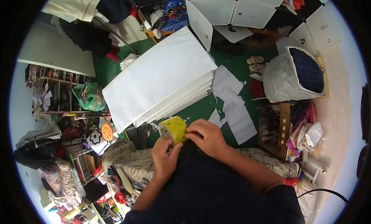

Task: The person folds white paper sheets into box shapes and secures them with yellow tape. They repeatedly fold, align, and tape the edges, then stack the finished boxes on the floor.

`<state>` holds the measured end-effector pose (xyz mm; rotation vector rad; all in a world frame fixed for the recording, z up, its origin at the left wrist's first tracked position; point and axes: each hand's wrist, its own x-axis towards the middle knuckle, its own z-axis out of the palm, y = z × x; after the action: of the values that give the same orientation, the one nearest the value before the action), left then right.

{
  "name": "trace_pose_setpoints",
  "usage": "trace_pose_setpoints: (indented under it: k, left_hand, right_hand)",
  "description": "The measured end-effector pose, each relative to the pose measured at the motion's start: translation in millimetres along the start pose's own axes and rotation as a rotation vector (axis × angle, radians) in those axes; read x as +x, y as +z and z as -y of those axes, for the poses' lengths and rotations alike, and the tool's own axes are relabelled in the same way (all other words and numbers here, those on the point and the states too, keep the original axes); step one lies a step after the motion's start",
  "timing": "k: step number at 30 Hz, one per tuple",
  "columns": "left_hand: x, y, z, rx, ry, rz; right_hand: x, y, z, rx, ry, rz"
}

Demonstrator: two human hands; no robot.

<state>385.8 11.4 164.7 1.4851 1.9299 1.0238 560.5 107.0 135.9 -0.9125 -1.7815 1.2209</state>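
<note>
A wide roll of yellow patterned tape (174, 129) is held up between my hands, its pale inner core turned toward the left. My left hand (165, 152) grips the roll's lower left rim, thumb against the outside and fingers at the core. At the roll's right side, my right hand (206, 136) pinches with thumb and forefinger; whether a tape end sits between them is too small to see. Beyond the roll stands a stack of long white panels (162, 77), its layered edges facing me.
White sheet offcuts (234, 108) and small scraps lie on the green floor (193, 112) right of the stack. A silvery wrapped bin (276, 79) stands at the right, near a pair of shoes (255, 63). White cube cabinets (218, 11) line the back. Crowded shelves (62, 92) fill the left.
</note>
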Motion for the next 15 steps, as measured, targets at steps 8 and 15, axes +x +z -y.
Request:
trace_pose_setpoints:
  k: [8, 15]
  left_hand:
    - [0, 1, -10, 0.077, 0.128, -0.031]
    - [-3, 1, -9, 0.126, 0.182, -0.010]
  right_hand:
    - [5, -17, 6, -0.050, -0.104, -0.007]
    - [6, -17, 4, -0.169, -0.107, 0.074]
